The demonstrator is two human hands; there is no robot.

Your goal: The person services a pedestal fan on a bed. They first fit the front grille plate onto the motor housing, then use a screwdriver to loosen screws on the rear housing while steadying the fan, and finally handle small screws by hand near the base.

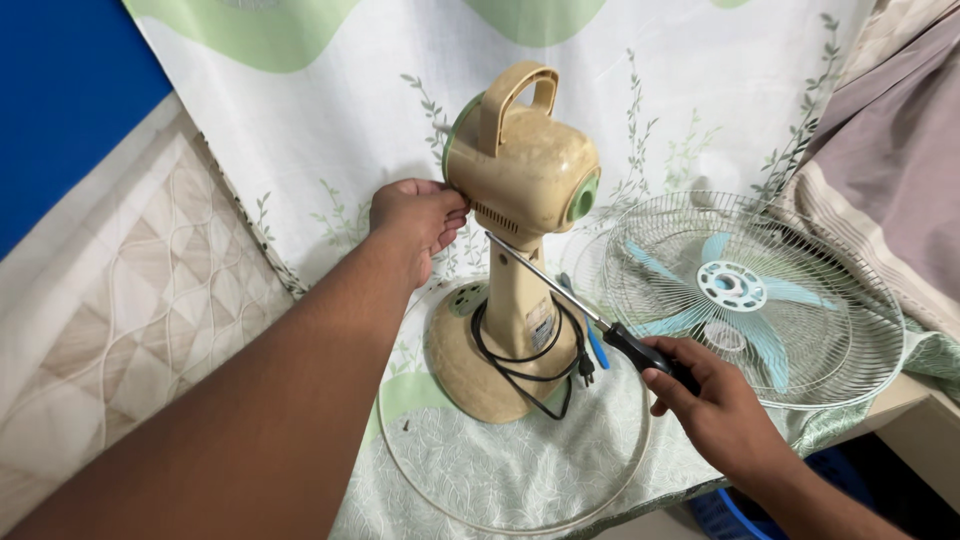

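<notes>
An old beige fan body [520,170] with a carry handle stands on its round base [470,385], its black cord coiled around the stem. My left hand [415,220] grips the left side of the motor housing. My right hand [710,400] holds a long screwdriver [560,290] by its black handle. The metal shaft slants up to the underside of the housing. The fan's wire guard [750,300] lies flat to the right, with the pale blue blades [730,290] resting in it.
A thin plastic ring [520,520] lies around the base on the leaf-patterned cloth [330,110]. A small blue tool [597,352] lies beside the base. A quilted mattress [120,290] sits at left, grey bedding [900,150] at right.
</notes>
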